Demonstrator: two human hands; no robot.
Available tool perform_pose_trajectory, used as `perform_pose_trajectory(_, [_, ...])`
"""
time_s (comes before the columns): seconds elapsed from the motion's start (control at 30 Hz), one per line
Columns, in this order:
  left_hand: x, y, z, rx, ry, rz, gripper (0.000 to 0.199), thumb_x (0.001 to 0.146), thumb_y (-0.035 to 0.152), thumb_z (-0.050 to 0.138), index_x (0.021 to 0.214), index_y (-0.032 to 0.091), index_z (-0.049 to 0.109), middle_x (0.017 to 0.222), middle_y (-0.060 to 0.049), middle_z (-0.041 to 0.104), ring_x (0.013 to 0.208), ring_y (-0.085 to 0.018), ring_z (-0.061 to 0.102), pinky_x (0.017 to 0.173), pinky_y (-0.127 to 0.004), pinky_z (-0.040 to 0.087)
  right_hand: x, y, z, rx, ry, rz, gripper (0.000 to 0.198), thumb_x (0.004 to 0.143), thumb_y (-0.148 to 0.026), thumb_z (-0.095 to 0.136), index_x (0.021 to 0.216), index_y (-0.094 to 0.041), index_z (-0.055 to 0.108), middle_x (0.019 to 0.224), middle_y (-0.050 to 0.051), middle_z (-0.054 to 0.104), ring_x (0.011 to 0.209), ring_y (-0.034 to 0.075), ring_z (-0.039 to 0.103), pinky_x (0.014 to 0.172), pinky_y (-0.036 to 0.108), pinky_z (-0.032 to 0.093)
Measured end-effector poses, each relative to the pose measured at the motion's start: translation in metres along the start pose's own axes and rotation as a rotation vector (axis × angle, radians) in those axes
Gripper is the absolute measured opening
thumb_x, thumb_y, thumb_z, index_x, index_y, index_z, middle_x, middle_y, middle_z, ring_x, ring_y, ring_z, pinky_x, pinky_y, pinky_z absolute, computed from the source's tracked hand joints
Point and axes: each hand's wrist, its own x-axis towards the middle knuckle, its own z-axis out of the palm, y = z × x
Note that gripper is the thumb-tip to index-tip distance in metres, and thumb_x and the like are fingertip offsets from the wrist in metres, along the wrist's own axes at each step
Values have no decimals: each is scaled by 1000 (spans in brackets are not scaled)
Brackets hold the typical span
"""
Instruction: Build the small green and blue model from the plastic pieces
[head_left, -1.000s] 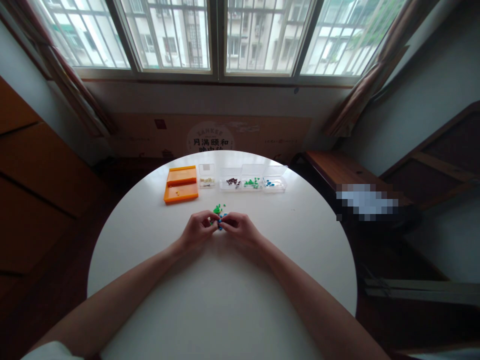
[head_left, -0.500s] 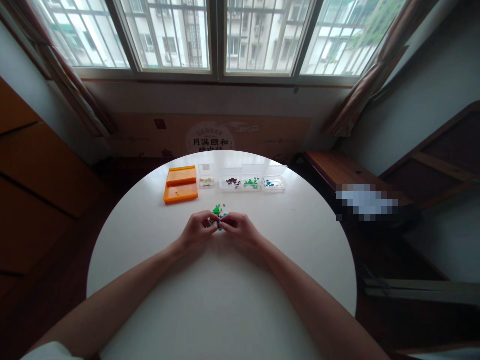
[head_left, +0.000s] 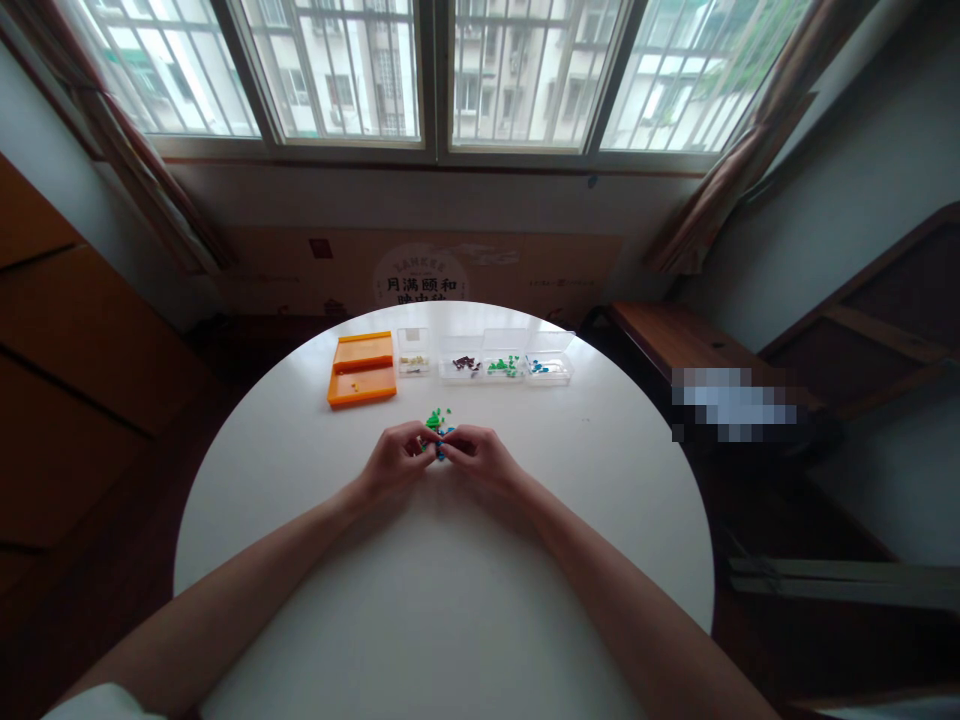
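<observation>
At the desk's [head_left: 315, 560] centre, the left hand [head_left: 395, 460] and right hand [head_left: 480, 457] meet fingertip to fingertip, both pinching a small green-and-blue piece [head_left: 437, 441] between them. Loose green bits [head_left: 438, 416] lie just beyond, toward the far edge.

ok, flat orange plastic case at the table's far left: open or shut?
Open. The flat orange plastic case lies spread in two halves, with small pieces in the near half.
</observation>
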Motion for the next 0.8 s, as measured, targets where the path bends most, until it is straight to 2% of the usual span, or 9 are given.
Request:
perform_pose_trajectory(0.37, [1, 8, -2, 4, 17, -4, 15, 75, 15, 52, 79, 12, 67, 62, 0, 59, 45, -5, 43, 44, -15, 35, -1, -3, -1, 0, 12, 16, 23, 81, -30, 54, 81, -12, 68, 68, 3, 63, 59, 10, 50, 55, 20, 37])
perform_pose_trajectory(0.8, [0, 5, -1, -7, 12, 9, 15, 76, 20, 57, 83, 12, 67, 67, -2, 60, 47, -5, 44, 43, -15, 36, 0, -3, -1, 19, 16, 32, 23, 81, -30, 53, 82, -12, 67, 71, 5, 65, 61, 11, 53, 57, 21, 40])
